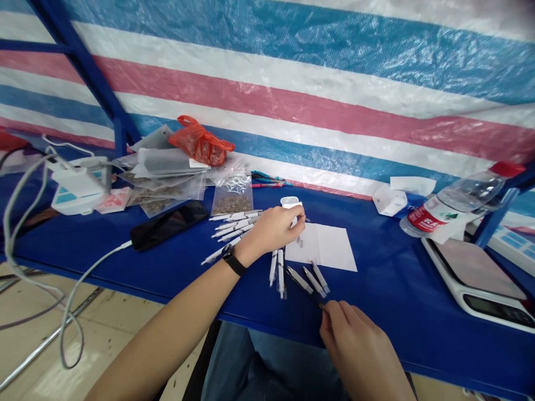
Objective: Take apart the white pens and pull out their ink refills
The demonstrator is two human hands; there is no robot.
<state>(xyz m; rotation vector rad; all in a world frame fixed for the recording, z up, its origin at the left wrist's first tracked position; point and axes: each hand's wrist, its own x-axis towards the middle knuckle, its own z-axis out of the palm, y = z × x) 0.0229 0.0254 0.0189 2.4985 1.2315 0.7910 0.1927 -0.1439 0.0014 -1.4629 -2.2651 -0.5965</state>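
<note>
My left hand, a dark band on its wrist, is closed in a pinch over the left edge of a folded white paper sheet. What its fingertips hold is too small to make out. Just behind those fingers stands a small white container. My right hand is closed near the table's front edge, its fingertips at the end of a slim dark thing I cannot identify. Between the hands lie several grey pens and some white pens. More white pens fan out behind my left wrist.
A phone on a cable, bags of small brown pieces and a red plastic bag lie left on the blue table. At right are a bottle and a scale. Coloured pens lie behind.
</note>
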